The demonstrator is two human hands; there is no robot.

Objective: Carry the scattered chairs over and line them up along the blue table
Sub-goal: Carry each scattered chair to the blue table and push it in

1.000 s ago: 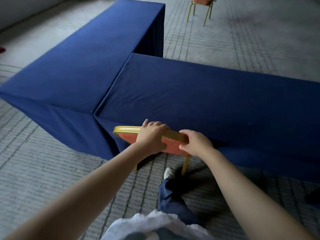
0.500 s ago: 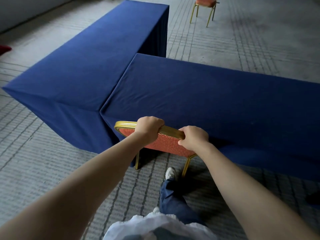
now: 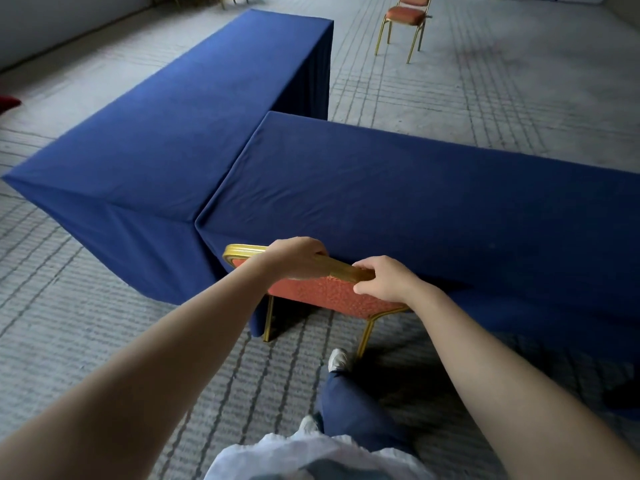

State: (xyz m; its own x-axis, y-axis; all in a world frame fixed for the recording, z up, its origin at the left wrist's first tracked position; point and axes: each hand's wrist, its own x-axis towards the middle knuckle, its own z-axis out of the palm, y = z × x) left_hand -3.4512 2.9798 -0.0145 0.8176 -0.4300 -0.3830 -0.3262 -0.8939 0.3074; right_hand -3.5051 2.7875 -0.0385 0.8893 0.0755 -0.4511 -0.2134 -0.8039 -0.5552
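both hands on the gold top rail of the red-backed chair (image 3: 332, 292), lower centre of frame, pushed against the near blue table (image 3: 415, 209). left hand (image 3: 294, 256) has fingers curled over the rail, right hand (image 3: 384, 278) pinches its right end. second chair (image 3: 403, 20) stands well apart, top of frame, on the grey carpet (image 3: 485, 81).

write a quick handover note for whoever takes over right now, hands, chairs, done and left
Left hand grips the gold top rail of the near chair; right hand grips the same rail beside it.
The near chair is at the near side of the blue table, by its left corner; its seat is hidden.
The far chair stands alone on the carpet beyond the table.
Done: one chair at the table.
Left: let go, fetch the far chair, line it up beside this one.
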